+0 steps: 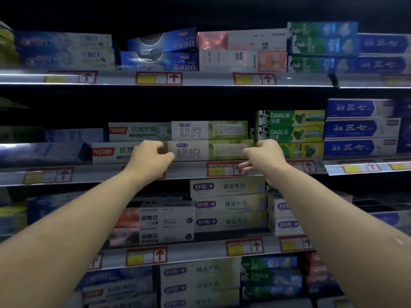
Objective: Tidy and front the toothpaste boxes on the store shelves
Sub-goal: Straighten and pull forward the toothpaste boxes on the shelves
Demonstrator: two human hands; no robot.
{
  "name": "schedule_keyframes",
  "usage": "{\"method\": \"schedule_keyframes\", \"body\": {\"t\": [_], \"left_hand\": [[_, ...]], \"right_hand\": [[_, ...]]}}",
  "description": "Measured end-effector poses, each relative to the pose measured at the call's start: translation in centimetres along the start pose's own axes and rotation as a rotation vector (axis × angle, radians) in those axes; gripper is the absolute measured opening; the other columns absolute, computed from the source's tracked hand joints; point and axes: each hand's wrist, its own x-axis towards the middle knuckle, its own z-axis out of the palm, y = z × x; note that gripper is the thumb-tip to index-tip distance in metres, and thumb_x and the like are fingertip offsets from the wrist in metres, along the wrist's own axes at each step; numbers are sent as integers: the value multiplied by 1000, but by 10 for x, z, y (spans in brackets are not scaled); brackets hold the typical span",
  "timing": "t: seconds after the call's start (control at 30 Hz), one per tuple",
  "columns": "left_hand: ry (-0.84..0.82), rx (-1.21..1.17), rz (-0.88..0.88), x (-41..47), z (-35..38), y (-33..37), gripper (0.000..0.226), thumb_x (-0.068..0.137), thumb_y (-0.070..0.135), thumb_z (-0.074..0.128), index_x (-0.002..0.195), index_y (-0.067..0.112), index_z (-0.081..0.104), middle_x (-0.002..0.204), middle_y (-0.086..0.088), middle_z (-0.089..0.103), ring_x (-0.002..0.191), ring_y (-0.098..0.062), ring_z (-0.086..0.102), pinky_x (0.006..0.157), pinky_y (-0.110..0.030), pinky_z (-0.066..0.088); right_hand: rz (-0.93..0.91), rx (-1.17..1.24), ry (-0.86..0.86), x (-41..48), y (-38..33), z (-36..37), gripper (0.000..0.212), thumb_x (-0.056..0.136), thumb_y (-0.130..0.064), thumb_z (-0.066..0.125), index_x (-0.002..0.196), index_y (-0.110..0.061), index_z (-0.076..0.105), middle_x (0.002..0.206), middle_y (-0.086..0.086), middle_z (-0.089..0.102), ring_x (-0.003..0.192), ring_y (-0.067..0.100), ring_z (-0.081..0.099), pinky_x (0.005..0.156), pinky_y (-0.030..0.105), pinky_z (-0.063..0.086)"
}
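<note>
A white and pale green toothpaste box [209, 150] lies at the front of the middle shelf [89, 174], under a matching box [209, 130]. My left hand [149, 157] grips its left end with curled fingers. My right hand [263, 157] pinches its right end, thumb on top. Both arms reach up from below. To the left lie white boxes with a red logo [111, 152], partly hidden by my left hand. To the right stand green and yellow Darlie boxes [291, 126].
Blue boxes [360, 127] are stacked at the right of the middle shelf. The top shelf [200, 80] carries blue, white, red and green boxes. Lower shelves hold white boxes with purple logos [229, 205] and grey ones [166, 225]. Red and yellow price tags [159, 78] line the shelf edges.
</note>
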Motion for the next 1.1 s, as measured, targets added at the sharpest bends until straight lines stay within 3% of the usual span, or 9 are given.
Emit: {"method": "schedule_keyframes", "body": {"t": [0.07,0.13,0.23,0.37,0.5,0.7,0.9,1.1], "left_hand": [[-27,93,85,-6,-2,4,28,95,22,64,122,16,63,113,-4,62,104,-22,57,88,-31,44],[-50,163,162,-12,-4,9,48,93,27,67,139,16,55,129,-3,60,118,-22,56,98,-35,47],[-85,254,244,-27,-5,18,53,90,39,69,139,24,54,131,1,60,125,-21,52,100,-43,49],[-104,309,329,-55,-1,37,58,89,50,68,139,28,52,133,5,59,128,-19,51,100,-45,51],[-144,339,365,-85,8,52,60,89,54,66,141,29,49,137,3,57,127,-20,52,100,-44,51],[-207,367,385,-123,35,76,66,89,59,63,144,28,44,138,1,53,124,-23,53,96,-43,51],[-323,351,393,-149,78,94,70,88,62,62,144,26,45,141,1,54,127,-23,52,102,-44,48],[-459,312,367,-170,136,91,66,89,60,63,143,26,45,139,3,54,124,-20,54,97,-42,51]], "right_hand": [[-38,-107,0,-6,-1,-2,69,96,-1,56,157,-1,26,132,21,59,76,24,76,70,39,64],[-106,-238,5,-14,-1,-6,68,94,-6,59,157,-6,31,119,13,63,78,23,73,74,42,64],[-222,-457,-13,-30,-4,-12,65,96,-16,64,155,-13,36,124,8,63,80,18,66,71,37,56],[-364,-670,-91,-56,-3,-22,68,97,-22,66,156,-15,34,150,9,49,125,29,57,99,41,51],[-465,-826,-141,-82,0,-37,70,97,-27,67,156,-14,33,153,9,45,137,28,47,107,39,45],[-418,-906,-192,-118,19,-61,75,94,-32,71,157,-18,31,156,7,40,139,27,44,106,39,44],[-337,-985,-250,-129,54,-94,70,94,-37,70,152,-22,35,147,6,45,126,26,51,100,42,49],[-249,-992,-272,-125,119,-116,76,91,-39,72,154,-20,33,152,6,43,138,26,42,109,39,41]]}}
